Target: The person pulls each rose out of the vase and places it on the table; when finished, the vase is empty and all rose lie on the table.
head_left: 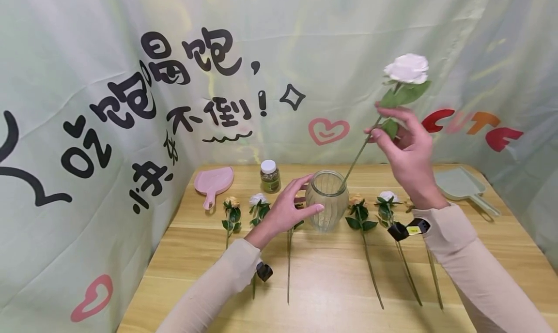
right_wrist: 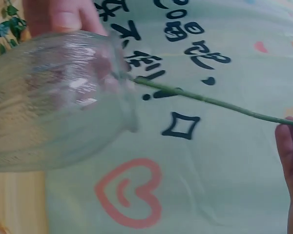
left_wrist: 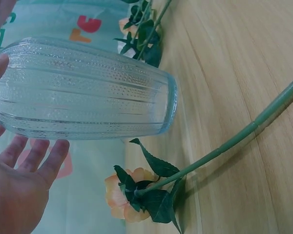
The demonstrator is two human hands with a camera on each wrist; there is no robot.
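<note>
A ribbed clear glass vase (head_left: 327, 209) stands at the middle of the table. My left hand (head_left: 287, 207) holds its left side, the thumb in front and the fingers spread around the back; the glass fills much of the left wrist view. Raised to the right of the vase, my right hand (head_left: 411, 149) pinches an artificial white rose (head_left: 407, 69) by its upper stem, just under the leaves. The stem (right_wrist: 210, 101) slants down to the vase mouth, its lower end just inside the rim. An orange flower (left_wrist: 127, 195) lies near the left hand.
Several artificial flowers lie on the wooden table (head_left: 331, 289), including a white rose (head_left: 388, 196) at right and a yellow flower (head_left: 233, 202) at left. Behind are a pink dustpan (head_left: 215, 180), a white-lidded jar (head_left: 270, 178) and a pale green dustpan (head_left: 462, 183).
</note>
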